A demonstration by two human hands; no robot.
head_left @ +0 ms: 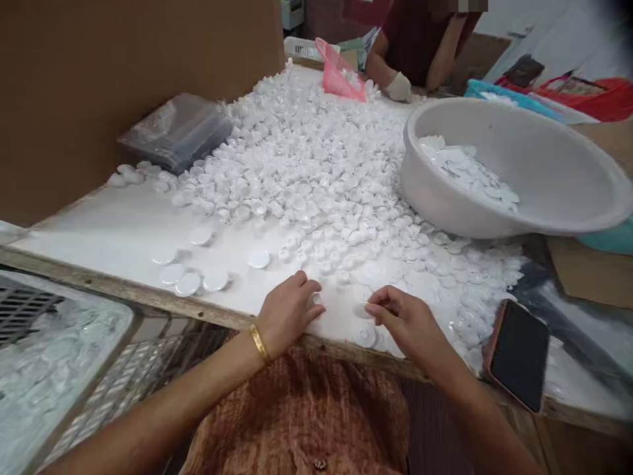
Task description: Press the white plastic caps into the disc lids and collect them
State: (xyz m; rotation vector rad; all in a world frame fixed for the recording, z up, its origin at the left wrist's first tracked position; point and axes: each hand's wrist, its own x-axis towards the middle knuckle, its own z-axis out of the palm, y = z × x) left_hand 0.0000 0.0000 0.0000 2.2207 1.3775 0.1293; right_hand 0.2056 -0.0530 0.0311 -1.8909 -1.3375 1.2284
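My left hand point(288, 311), with a gold bangle on the wrist, is curled over a small white plastic cap point(317, 299) near the table's front edge. My right hand point(404, 321) pinches a flat white disc point(364, 309) between thumb and fingers just to the right of it. Another white cap point(366, 337) lies on the table below that hand. A big heap of small white caps point(316, 171) covers the white tabletop point(119, 227) beyond both hands. Several flat white discs point(188, 284) lie loose at the front left.
A large white basin point(539, 178) holding white discs stands at the right. A phone point(519, 353) lies at the front right edge. Clear plastic bags point(178, 135) sit at the back left by a brown board. Another person's gloved hand point(398, 87) and a pink scoop point(339, 71) are at the far side.
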